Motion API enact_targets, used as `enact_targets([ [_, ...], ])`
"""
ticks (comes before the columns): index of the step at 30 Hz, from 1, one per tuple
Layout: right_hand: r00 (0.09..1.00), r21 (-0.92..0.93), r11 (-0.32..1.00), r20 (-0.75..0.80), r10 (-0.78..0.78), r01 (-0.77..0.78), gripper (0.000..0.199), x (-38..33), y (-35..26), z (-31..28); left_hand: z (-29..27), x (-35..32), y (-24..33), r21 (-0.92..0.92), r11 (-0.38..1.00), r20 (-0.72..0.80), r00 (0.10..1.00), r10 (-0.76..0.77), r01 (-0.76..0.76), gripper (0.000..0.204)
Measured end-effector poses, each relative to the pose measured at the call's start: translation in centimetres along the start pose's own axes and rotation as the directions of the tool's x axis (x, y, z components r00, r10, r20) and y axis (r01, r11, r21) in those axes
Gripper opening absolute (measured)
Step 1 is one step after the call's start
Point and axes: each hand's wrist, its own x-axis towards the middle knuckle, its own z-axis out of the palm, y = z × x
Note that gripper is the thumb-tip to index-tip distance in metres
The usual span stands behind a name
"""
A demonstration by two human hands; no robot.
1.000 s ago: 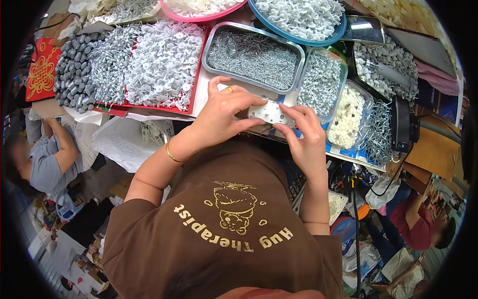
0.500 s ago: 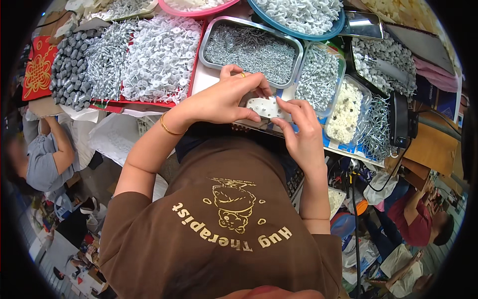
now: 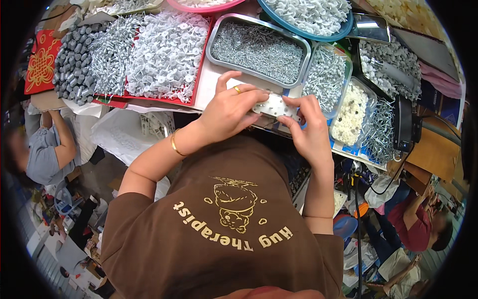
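a person in a brown printed t-shirt (image 3: 219, 234) bends over a crowded table (image 3: 209, 82) of hardware, both hands closed around a small clear plastic packet (image 3: 275, 106) of pale pieces held just above the table's near edge. the left hand (image 3: 230, 110), with a gold ring on one finger and a thin gold bangle (image 3: 174, 144) at the wrist, pinches the packet's left end with curled fingers; the right hand (image 3: 308, 130) grips its right end from below, the fingers folded over it. the packet sits between the two hands, directly in front of a long metal tray (image 3: 259, 47) heaped with small grey screws. to the left of that tray, a red tray (image 3: 164, 97) carries a mound of white-capped nails (image 3: 167, 55), with silver nails and dark grey plugs (image 3: 72, 62) piled beside it. to the right stand clear tubs, one of silver nails (image 3: 324, 79) and one of small white pieces (image 3: 351, 112), with loose nails (image 3: 381, 132) past them. a blue-rimmed bowl (image 3: 308, 15) of white fittings sits at the top. at the left edge another person in a grey top (image 3: 42, 157) is partly in view, and at lower right a third in a dark red top (image 3: 416, 226).
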Motion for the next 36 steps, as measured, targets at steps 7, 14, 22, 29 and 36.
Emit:
enact_targets([
  [7, 0.933, -0.225, 0.973, -0.337, -0.129, 0.053, 0.034, -2.1, -0.4, 2.1, 1.0, -0.2, -0.7, 0.025, 0.996, -0.085, 0.992, 0.089, -0.088, 0.047],
  [14, 0.957, -0.156, 0.977, -0.228, -0.177, 0.143, 0.038, -5.2, 0.8, 5.1, 0.4, 0.2, -0.8, -0.008, 0.992, -0.041, 0.991, 0.124, -0.125, 0.042],
  [22, 0.929, -0.193, 0.945, -0.212, -0.304, 0.265, 0.030, -4.6, 2.7, 4.8, -0.6, 0.4, 0.0, -0.057, 0.998, 0.039, 0.999, -0.018, 0.020, 0.043],
  [29, 0.913, -0.034, 0.977, -0.352, -0.209, 0.210, 0.021, -4.4, 2.1, 6.0, -0.6, 1.8, 0.5, -0.165, 0.940, 0.142, 0.950, -0.277, 0.298, 0.029],
  [36, 0.940, -0.082, 0.996, -0.338, -0.053, 0.027, 0.008, -1.9, 2.0, 1.0, -0.3, 1.7, 0.7, -0.215, 0.934, 0.099, 0.958, -0.269, 0.284, 0.029],
])
